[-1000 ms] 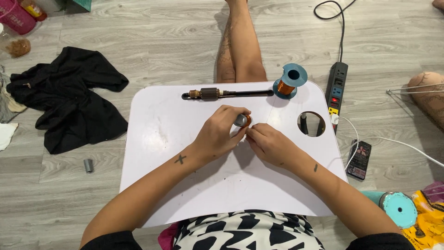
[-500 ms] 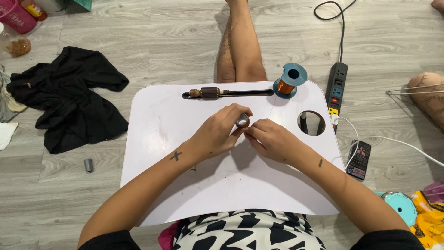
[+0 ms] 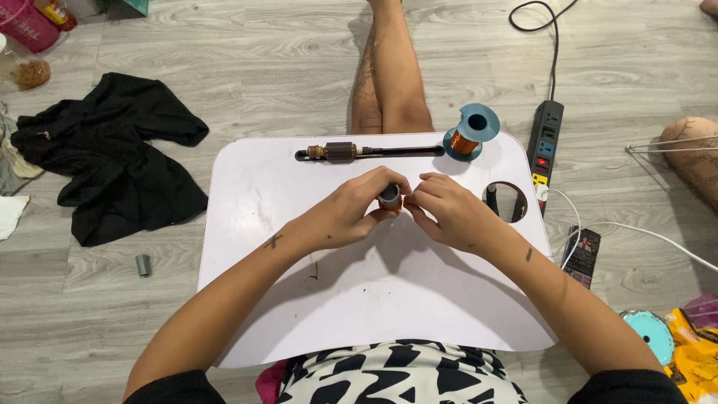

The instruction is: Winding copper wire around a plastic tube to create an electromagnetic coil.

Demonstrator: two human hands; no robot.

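Observation:
Over the middle of a white lap table [image 3: 284,299], my left hand [image 3: 348,213] grips a small grey tube wound with copper wire [image 3: 390,197]. My right hand [image 3: 449,213] pinches at the same tube from the right, its fingertips touching the coil. Along the table's far edge lies a small motor armature on a shaft [image 3: 340,152], resting in a slot. To its right stands a blue spool of copper wire [image 3: 471,131].
The table has a round cup hole [image 3: 507,200] at right. On the wood floor lie a black garment [image 3: 112,153], a small grey tube [image 3: 143,265], a power strip [image 3: 545,142] with cables, a phone [image 3: 582,253] and a second blue spool [image 3: 649,334]. Another person's knee [image 3: 692,150] shows at right.
Both hands stay together on the small tube; the fingers have shifted slightly around it. Nothing else has moved.

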